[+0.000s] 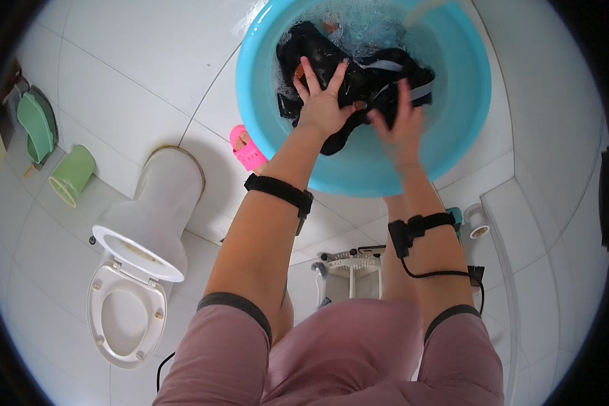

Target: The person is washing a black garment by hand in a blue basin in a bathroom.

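Observation:
A light blue plastic basin [480, 81] holds water with froth at its far side. Wet black clothing [311, 44] with pale grey stripes lies bunched in it, partly under the water. My left hand [321, 108] is spread flat on the left part of the black cloth, fingers apart. To its right, my right hand [402, 132] hovers at or just above the near right edge of the cloth. Its fingers are stretched out and slightly blurred, and I see nothing held in them. Whether it touches the cloth is unclear.
Left of me stands a white toilet [159, 186] with its seat towards me. A green bin [73, 174] and a green dustpan [37, 128] are farther left. My foot wears a pink slipper [247, 149] beside the basin. A white stool [352, 271] is below me.

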The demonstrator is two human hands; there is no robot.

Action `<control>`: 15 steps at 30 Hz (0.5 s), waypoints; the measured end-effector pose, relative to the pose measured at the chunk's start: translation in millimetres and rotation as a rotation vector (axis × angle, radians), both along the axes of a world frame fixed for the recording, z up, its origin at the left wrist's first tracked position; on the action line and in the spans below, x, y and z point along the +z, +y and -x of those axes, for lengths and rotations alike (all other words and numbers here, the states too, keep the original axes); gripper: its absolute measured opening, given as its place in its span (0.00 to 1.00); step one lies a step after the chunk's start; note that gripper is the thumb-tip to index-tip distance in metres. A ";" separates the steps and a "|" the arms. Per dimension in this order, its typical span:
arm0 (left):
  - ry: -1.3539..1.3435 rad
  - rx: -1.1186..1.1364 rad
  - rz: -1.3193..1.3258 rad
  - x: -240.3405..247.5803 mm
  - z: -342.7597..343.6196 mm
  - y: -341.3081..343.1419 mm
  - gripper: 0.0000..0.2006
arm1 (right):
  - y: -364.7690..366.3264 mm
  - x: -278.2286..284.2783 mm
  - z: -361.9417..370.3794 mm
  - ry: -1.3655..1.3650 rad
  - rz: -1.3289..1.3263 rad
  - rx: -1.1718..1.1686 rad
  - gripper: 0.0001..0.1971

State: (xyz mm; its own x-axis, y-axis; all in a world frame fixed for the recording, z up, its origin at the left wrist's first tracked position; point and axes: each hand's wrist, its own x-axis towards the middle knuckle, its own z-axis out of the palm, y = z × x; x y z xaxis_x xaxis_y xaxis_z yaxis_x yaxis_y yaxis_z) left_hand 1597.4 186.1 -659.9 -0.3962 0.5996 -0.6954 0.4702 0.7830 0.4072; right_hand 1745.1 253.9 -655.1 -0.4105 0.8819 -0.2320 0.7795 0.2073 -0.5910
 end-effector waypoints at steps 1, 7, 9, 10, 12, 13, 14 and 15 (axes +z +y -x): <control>0.001 0.001 0.002 -5.8 3.4 -1.7 0.39 | -8.6 2.7 5.2 -0.289 0.089 0.220 0.30; -0.110 -0.164 0.144 -34.3 15.7 0.5 0.38 | -16.1 -45.0 0.2 -0.609 0.010 0.473 0.31; -0.125 -0.183 0.144 -45.9 15.9 0.7 0.38 | -18.4 -63.9 -1.1 -0.637 0.121 0.457 0.30; -0.106 -0.217 0.261 -42.5 14.1 10.5 0.38 | -18.8 -72.6 -5.8 -0.706 0.085 0.469 0.28; -0.084 -0.251 0.384 -43.3 15.1 16.5 0.38 | -14.9 -76.3 -2.2 -0.771 0.052 0.483 0.25; -0.108 -0.345 0.391 -46.0 20.8 15.7 0.38 | -9.1 -65.3 13.4 -0.812 0.201 0.478 0.23; -0.132 -0.439 0.396 -46.2 25.2 13.6 0.37 | -5.2 -58.0 23.2 -0.850 0.350 0.471 0.21; -0.135 -0.442 0.387 -40.9 23.6 13.0 0.37 | 1.6 -55.5 22.3 -0.856 0.344 0.465 0.21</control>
State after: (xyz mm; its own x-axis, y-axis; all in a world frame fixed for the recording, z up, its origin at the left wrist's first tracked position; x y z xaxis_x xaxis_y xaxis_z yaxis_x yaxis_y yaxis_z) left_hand 1573.8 199.1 -700.8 -0.0602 0.3807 -0.9227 0.7491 0.6282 0.2103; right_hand 1722.8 255.5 -710.6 -0.2720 0.5088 -0.8168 0.8531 0.5202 0.0400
